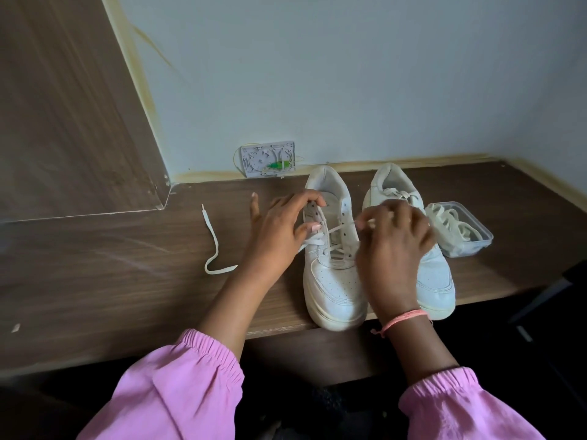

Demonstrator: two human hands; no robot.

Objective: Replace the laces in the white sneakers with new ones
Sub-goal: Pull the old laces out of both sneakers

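A dark wood-grain bench (pixel 95 281) runs along a pale blue wall (pixel 349 74), with a wood panel (pixel 63 106) standing at the far left.

Nearest the camera, two pink sleeves (pixel 178 385) lead to the hands. A pink cord bracelet (pixel 401 319) sits on the right wrist.

The left sneaker (pixel 333 281) stands on the bench with its toe at the near edge and its heel toward the wall. The right hand (pixel 392 246) hovers over the sneaker's right side; its fingers (pixel 368 222) are curled and pinch the end of the lace (pixel 340 228), which runs from the eyelets across to them. The left hand (pixel 279 230) rests at the sneaker's left side; its thumb and forefinger curl round the eyelet flap and the lace strand there, the remaining fingers spread loosely.

The free end of the same lace trails out from under the left hand and lies on the bench well to the left of those fingers.

The second sneaker (pixel 435 277) stands just beyond the right hand, parallel to the first, laced at the top.

A clear plastic container (pixel 473 239) holding coiled cream laces (pixel 451 223) sits just right of that sneaker.

Farthest off, a white wall box (pixel 268 158) with a green part is fixed to the wall, beyond the left-hand fingers.
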